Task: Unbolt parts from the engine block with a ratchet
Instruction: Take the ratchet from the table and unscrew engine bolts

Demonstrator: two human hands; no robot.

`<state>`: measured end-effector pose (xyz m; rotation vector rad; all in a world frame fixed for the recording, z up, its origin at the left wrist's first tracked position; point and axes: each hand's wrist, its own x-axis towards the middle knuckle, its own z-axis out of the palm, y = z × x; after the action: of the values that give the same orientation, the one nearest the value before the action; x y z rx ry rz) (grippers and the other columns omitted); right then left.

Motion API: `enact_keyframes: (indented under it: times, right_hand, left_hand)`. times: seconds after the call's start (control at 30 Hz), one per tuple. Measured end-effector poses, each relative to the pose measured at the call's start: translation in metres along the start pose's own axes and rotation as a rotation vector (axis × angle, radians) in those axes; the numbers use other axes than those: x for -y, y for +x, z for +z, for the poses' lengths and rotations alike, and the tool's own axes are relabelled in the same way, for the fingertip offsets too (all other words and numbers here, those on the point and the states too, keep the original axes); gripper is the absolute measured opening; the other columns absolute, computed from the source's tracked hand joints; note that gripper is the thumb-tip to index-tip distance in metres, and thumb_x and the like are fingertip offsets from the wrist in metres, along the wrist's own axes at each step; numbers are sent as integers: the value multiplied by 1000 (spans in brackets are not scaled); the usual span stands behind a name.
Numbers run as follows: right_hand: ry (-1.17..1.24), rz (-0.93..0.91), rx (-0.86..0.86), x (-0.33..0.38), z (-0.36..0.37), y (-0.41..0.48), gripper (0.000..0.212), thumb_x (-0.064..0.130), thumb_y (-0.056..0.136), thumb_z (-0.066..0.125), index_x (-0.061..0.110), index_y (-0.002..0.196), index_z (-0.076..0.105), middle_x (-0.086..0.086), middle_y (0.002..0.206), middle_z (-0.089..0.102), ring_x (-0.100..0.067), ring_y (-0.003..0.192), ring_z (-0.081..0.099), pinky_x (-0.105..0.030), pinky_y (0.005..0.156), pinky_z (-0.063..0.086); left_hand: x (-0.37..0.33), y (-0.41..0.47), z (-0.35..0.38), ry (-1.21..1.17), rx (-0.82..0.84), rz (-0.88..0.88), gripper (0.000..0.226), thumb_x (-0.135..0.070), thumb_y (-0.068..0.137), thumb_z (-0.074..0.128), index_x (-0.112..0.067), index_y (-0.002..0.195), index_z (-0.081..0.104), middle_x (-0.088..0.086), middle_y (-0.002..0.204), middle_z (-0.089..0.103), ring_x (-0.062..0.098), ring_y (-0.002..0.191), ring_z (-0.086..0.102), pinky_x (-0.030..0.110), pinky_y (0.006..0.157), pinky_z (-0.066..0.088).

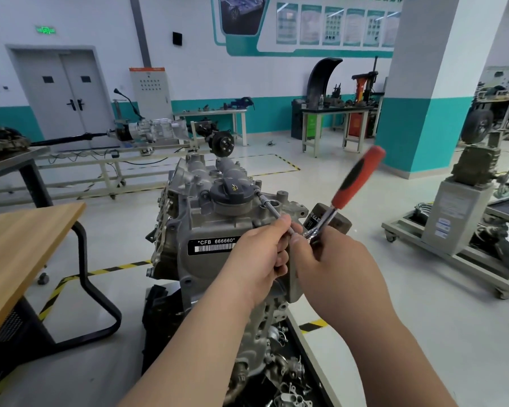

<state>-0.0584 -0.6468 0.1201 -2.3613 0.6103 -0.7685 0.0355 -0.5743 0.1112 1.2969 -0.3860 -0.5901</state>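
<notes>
The big gray engine block (pixel 206 218) stands right in front of both hands and goes down under the arms. A wooden tabletop (pixel 21 245) is far off to the left of the left hand.

The left hand (pixel 259 259) rests against the top of the engine. Its fingers curl round the near end of a thin metal bar (pixel 272 208). The right hand (pixel 332 265) is just beside it, touching it. This hand holds the ratchet (pixel 343 198) low down, by its shiny head, with the thumb on top. How its other fingers lie is hidden.

The red and black handle sticks up and away, above the right hand, and looks blurry. The thin bar runs from between the hands up to a spot just beside the round black cap (pixel 232 192). A black label (pixel 215 245) sits just left of the left hand.
</notes>
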Motion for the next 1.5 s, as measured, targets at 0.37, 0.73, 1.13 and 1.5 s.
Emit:
enact_keyframes:
  times: [0.37, 0.73, 1.13, 1.5]
  right_hand:
    - [566, 142, 110, -5, 6, 6, 52, 44, 97, 40, 20, 59, 66, -3, 55, 68, -11, 44, 58, -29, 56, 42]
    - [1621, 687, 371, 1, 18, -5, 44, 42, 99, 45, 5, 87, 63, -2, 49, 46, -13, 32, 34, -22, 37, 31]
    - [1956, 763, 459, 8, 17, -10, 44, 43, 94, 47, 6, 78, 65, 5, 44, 39, -10, 28, 31, -21, 33, 31]
    - [1106, 440, 290, -7, 11, 7, 46, 41, 103, 37, 7, 82, 61, -9, 49, 55, -23, 38, 48, -29, 47, 42]
  left_hand:
    - [-109, 29, -15, 1666, -276, 576, 24, -28, 97, 48, -28, 102, 71, -11, 92, 66, 7, 70, 54, 25, 57, 40]
    - [-103, 40, -17, 2126, -63, 371, 28, -38, 91, 46, -23, 101, 67, 4, 100, 44, 24, 92, 46, 35, 72, 32]
    - [-88, 39, -16, 2214, -153, 513, 52, -58, 86, 54, -20, 120, 62, 5, 117, 48, 28, 114, 44, 42, 93, 36]
    - [-87, 40, -17, 2189, -147, 531, 55, -62, 87, 51, -19, 119, 62, 4, 117, 50, 27, 114, 43, 42, 93, 35]
